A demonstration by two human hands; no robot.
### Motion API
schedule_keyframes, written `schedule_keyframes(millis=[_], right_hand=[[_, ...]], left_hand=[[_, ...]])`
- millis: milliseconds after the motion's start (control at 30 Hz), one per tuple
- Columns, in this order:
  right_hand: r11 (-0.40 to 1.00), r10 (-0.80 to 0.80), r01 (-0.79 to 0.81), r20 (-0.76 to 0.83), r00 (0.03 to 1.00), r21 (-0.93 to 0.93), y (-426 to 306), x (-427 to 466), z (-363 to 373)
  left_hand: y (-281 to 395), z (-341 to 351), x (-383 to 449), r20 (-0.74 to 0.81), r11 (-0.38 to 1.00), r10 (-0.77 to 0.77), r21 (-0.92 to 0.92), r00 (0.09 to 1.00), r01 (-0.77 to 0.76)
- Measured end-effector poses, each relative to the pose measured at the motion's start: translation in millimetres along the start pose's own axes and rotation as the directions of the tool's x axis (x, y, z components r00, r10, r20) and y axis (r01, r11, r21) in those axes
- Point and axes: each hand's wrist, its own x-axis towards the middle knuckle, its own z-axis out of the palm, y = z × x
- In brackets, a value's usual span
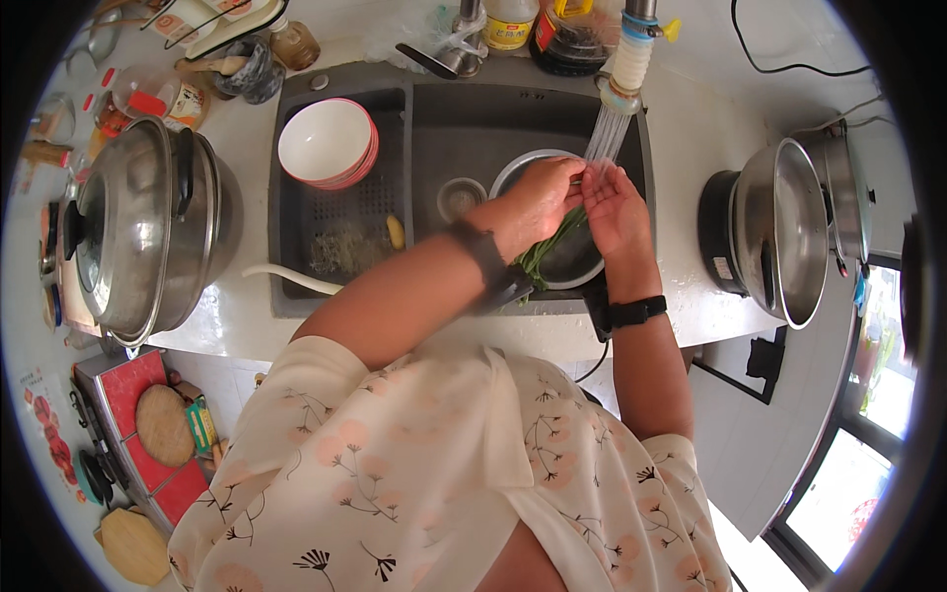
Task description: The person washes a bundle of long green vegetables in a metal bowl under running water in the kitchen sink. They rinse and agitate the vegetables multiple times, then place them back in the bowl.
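Water runs from the faucet's spray head [620,96] onto my two hands, which meet over a metal basin [573,275] in the right bowl of the dark sink. My left hand [544,196] has its fingers bent at the fingertips of my right hand; whether it pinches something small cannot be made out. My right hand [612,203] is turned palm up with its fingers slightly curled. Below them, long green vegetable stems [551,248] lie in the basin and over its near rim, partly hidden by my left wrist.
Stacked red-rimmed bowls [329,140] and a yellowish piece of food [396,231] are in the left sink bowl [340,211]. A large lidded steamer pot [140,229] stands left, a steel pan [784,233] right. Bottles line the back, beside the sink faucet [466,55].
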Motion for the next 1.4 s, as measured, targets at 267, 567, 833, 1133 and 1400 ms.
schedule_keyframes(millis=[267, 567, 833, 1133, 1400], right_hand=[[0.957, 0.141, -0.205, 0.287, 0.947, 0.204, 3.9, -0.8, 10.4], [0.995, 0.083, -0.074, 0.144, 0.986, -0.066, 18.6, -10.1, 34.9], [0.301, -0.505, 0.670, 0.482, 0.716, -0.679, 34.6, 3.0, 37.8], [0.950, -0.134, 0.167, 0.136, 0.982, -0.265, 19.7, 14.7, 39.6], [0.992, 0.055, -0.080, 0.233, 0.971, 0.099, 12.1, 36.4, 33.7]], left_hand=[[-6.8, 7.7, 29.3, -0.095, 0.995, -0.100, 0.020, 0.990, 0.102], [4.5, 0.6, 34.3, -0.070, 0.973, -0.171, 0.143, 0.983, 0.179], [-12.7, 4.4, 32.9, -0.209, 0.995, 0.056, -0.069, 0.976, -0.072], [-2.7, 16.5, 22.4, 0.085, 0.989, -0.063, -0.128, 0.994, 0.074], [-17.0, 29.9, 7.9, 0.315, 0.905, -0.154, -0.336, 0.936, 0.262]])
